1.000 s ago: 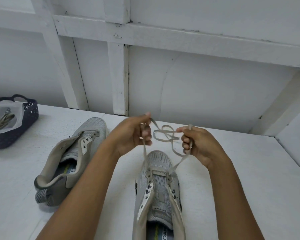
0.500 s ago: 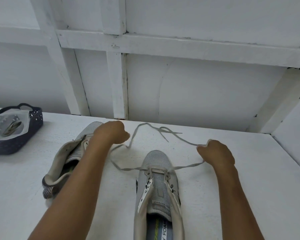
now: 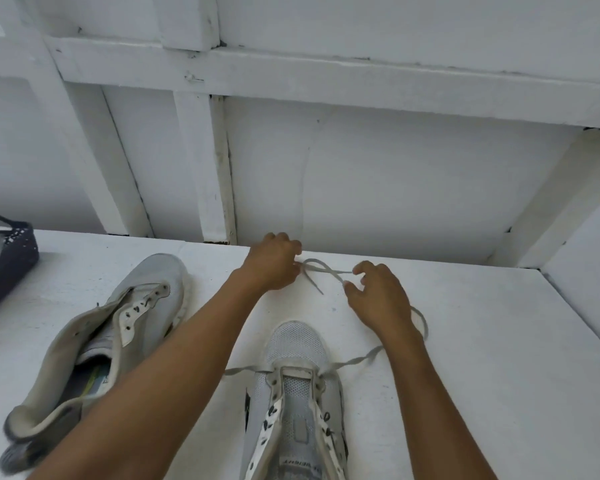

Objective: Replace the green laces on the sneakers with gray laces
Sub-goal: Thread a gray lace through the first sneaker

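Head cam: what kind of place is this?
Likely a home utility or storage nook, not a lab. A white-painted bench sits against rough white timber framing. There is a dark basket at the left edge, and a gray sneaker with its gray lace just started, beside its unlaced mate.

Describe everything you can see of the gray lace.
The lace is flat and gray. It passes through only the front eyelets of the near sneaker. One side runs under the left forearm; the other lies on the table, curving behind the right wrist. Beyond the toe its ends cross; the left hand pinches it, the right hand touches it.
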`<move>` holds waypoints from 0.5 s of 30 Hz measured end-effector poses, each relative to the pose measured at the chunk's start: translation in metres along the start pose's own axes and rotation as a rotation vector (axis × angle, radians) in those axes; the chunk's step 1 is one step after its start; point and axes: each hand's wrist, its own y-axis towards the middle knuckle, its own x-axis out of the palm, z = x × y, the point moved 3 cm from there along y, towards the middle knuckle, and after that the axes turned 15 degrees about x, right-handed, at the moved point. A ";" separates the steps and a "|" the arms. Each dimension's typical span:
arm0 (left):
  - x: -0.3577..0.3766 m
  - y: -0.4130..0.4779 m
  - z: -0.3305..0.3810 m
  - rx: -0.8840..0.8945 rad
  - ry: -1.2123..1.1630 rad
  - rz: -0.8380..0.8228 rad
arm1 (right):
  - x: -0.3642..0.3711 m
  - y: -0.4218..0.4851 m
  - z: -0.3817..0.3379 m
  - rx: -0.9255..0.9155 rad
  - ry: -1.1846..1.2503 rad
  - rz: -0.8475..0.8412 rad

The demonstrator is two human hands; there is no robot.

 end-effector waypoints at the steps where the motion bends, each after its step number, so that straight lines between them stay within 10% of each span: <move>1: 0.004 0.001 -0.001 -0.008 0.025 -0.015 | 0.006 0.004 -0.001 -0.003 -0.026 -0.013; 6: 0.009 -0.006 -0.009 -0.015 -0.090 0.053 | 0.018 0.014 0.006 0.019 -0.065 0.109; 15: -0.048 -0.053 0.012 -0.158 -1.117 0.455 | -0.012 0.005 0.026 0.296 -0.061 0.100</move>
